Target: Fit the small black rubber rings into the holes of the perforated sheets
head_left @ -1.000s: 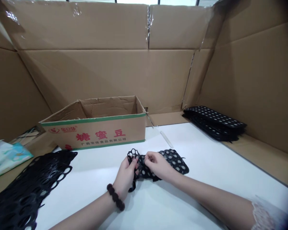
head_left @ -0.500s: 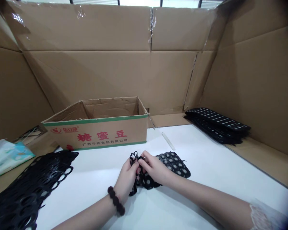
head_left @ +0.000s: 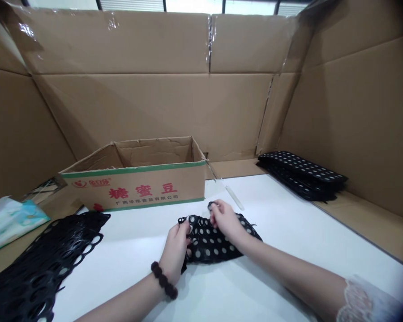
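A black perforated sheet (head_left: 210, 248) with rows of round holes lies on the white table, spread between my hands. My left hand (head_left: 177, 245) is closed on its left edge, thumb on top. My right hand (head_left: 225, 220) is held over the sheet's upper right part in a pinch. A small black piece (head_left: 211, 205) pokes out at its fingertips; whether it still joins the sheet I cannot tell. My right wrist and forearm cover part of the sheet's right end.
An open cardboard box (head_left: 157, 185) stands at the back left. Black material with larger rings (head_left: 33, 268) lies at the left, near a tissue pack (head_left: 15, 221). A whitish stick (head_left: 234, 197) lies behind my right hand. Stacked black perforated sheets (head_left: 302, 174) sit at the back right. Cardboard walls (head_left: 147, 103) surround the table.
My right hand has moved up and right, away from my left hand, with a small black piece in its fingers. The sheet, bunched before, now lies more spread out.
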A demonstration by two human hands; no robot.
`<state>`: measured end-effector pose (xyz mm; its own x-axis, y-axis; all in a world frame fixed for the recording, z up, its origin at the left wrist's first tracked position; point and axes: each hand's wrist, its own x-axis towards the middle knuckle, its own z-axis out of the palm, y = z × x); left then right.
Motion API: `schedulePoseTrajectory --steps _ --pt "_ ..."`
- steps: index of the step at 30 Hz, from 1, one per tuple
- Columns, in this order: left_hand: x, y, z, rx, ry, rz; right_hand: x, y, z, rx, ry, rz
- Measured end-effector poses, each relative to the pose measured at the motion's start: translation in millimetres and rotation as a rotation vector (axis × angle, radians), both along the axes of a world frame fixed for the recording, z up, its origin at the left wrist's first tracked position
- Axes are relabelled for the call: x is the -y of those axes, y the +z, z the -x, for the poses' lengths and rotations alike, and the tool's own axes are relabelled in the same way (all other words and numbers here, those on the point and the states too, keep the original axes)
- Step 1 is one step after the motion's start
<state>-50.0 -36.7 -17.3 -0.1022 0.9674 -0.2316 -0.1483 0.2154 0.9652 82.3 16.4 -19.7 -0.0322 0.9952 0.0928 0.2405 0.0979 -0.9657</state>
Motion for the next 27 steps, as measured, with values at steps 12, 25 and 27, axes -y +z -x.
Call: schedulePoseTrajectory --steps 12,25,27 --pt "2 2.9 1 -0.218 -0.115 -0.179 34 15.7 12 0.272 0.228 -0.257" --pt "1 5.1 0 -0.07 0.005 -0.039 -24 35.0 -36 -0.11 -0.2 -0.202" --pt "2 5.8 -1 -0.05 -0.011 -0.012 -33 65.3 -45 -0.076 -0.281 -0.376"
